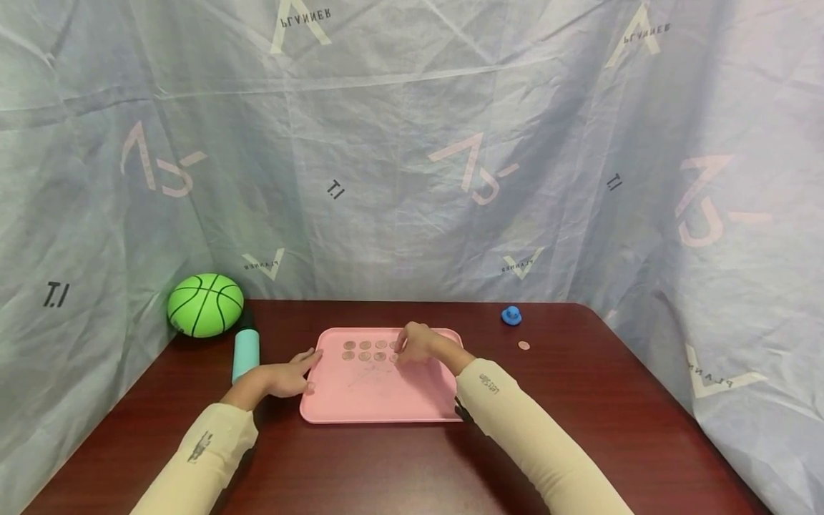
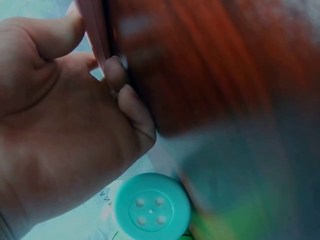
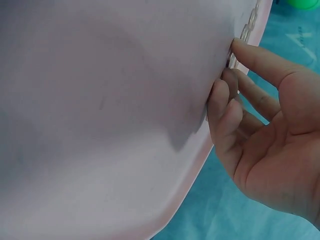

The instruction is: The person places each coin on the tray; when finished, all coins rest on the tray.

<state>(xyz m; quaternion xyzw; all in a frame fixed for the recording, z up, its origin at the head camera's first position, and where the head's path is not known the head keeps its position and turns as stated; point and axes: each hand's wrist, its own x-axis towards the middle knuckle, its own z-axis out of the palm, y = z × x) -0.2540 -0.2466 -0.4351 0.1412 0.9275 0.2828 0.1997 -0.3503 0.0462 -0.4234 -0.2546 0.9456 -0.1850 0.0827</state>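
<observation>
A pink tray [image 1: 380, 400] lies on the dark red table. Several coins [image 1: 365, 345] stand in two rows toward its back. At the tray's left edge my left hand [image 1: 286, 378] holds the rim, the thumb on top and the lower fingers curled beside and below it in the left wrist view. My right hand [image 1: 421, 343] is over the right end of the rows, thumb and fingertips brought together at a coin [image 3: 232, 60]. That coin is mostly hidden by the fingers. Other fingers of this hand are curled low over the tray surface.
Left of the tray a teal bottle [image 1: 247, 354] lies on its side, with a green basketball [image 1: 206, 306] behind it. A blue rubber duck [image 1: 511, 315] and a single coin [image 1: 524, 345] are at the back right. Printed grey cloth [image 1: 399, 236] hangs around the table.
</observation>
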